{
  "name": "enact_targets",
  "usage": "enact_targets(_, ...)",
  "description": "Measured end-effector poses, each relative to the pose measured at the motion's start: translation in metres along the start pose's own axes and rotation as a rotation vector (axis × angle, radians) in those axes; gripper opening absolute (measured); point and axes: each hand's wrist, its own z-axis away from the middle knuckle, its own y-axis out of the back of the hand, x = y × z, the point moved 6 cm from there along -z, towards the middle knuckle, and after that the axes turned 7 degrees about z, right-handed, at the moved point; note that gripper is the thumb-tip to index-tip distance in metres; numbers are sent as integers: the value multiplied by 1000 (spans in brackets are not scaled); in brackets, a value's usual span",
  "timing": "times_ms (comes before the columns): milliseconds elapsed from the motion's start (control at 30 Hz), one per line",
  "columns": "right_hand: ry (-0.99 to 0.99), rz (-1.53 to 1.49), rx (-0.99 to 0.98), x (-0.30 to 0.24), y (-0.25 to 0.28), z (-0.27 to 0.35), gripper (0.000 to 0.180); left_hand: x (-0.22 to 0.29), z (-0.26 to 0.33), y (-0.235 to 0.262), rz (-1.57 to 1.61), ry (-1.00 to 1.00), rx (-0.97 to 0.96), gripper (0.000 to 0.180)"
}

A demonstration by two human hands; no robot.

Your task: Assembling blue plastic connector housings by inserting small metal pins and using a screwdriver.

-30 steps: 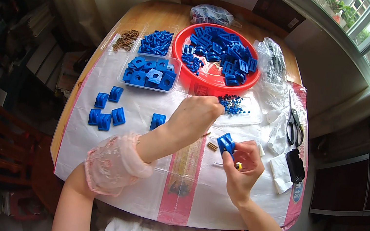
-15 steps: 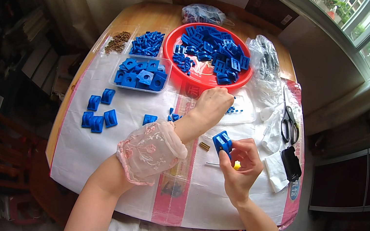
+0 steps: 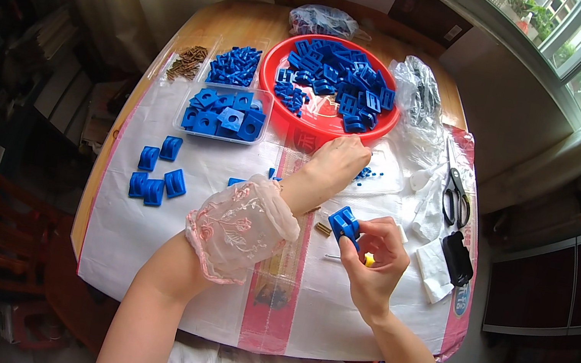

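Reaching forward across the white sheet, the left hand is hovering with its fingers curled down over a scatter of tiny blue bits just below the red bowl, though whether it is pinching any of them is hidden by the knuckles. To its right and nearer the body, the right hand is gripping a small blue plastic block, chunky and notched, between thumb and fingertips, and seemingly a small yellow piece lower in the palm. The block is sitting raised above the sheet, just beside the left wrist and well apart from the left fingers.
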Motion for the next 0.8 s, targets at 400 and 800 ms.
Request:
enact_targets(400,20,-9,-4,1,-2,0,26,2,-4,10,-52,58,-83,11)
enact_targets(800,-10,-30,-24,2,-5,3,27,63,111,127,197,86,-99,17)
